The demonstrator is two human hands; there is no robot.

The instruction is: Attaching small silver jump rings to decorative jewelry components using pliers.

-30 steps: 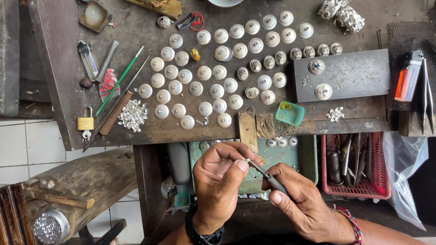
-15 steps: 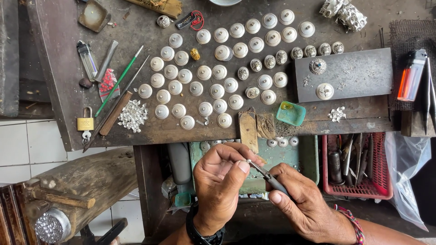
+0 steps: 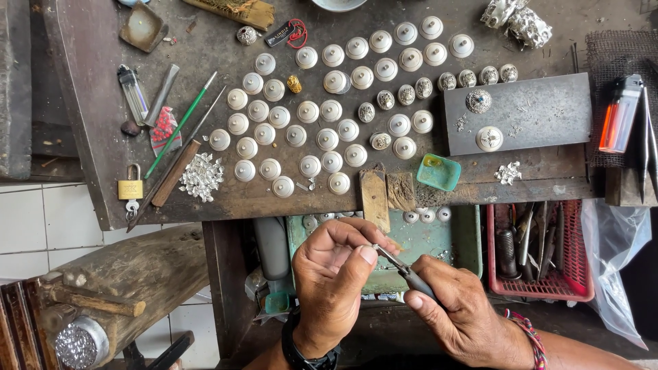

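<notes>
My left hand (image 3: 337, 273) is held below the bench edge, fingertips pinched around something too small to make out. My right hand (image 3: 460, 310) grips small dark-handled pliers (image 3: 404, 271), whose metal tips meet my left fingertips. Both hands hover over a green tray (image 3: 463, 240) under the worn wooden bench (image 3: 226, 195). On the bench above lie several rows of small round white-silver buttons (image 3: 327, 109).
A grey metal block (image 3: 534, 113) carries two ornate pieces. Nearby sit a teal dish (image 3: 439, 171), an orange lighter (image 3: 619, 114), a brass padlock (image 3: 130, 186), a pile of silver scraps (image 3: 201, 176) and hand tools (image 3: 179, 127). A red basket (image 3: 541, 250) holds tools.
None of note: both hands stay in the same pinching pose, with only slight shifts of the fingers and pliers.
</notes>
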